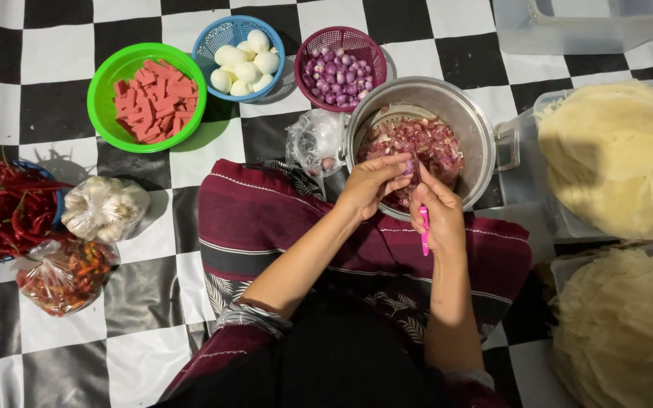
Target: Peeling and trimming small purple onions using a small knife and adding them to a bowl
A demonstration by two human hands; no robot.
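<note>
Forearms reach forward from our lap over the metal pot (485,136) of purple peelings. Our left hand (370,181) pinches a small shallot (410,168); our right hand (438,215) grips a pink-handled knife (424,230). Clear bags (104,205) lie left.

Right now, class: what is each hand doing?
Left hand: closed on a shallot over the pot.
Right hand: closed on a pink-handled knife.

pot (485,143): brushed metal, dull sheen
knife handle (424,230): smooth pink plastic
baskets (107,79): perforated plastic, glossy
floor mat (54,53): shiny checkered vinyl
skirt (266,219): woven cloth, matt
chili bag (66,276): clear crinkled plastic
</note>
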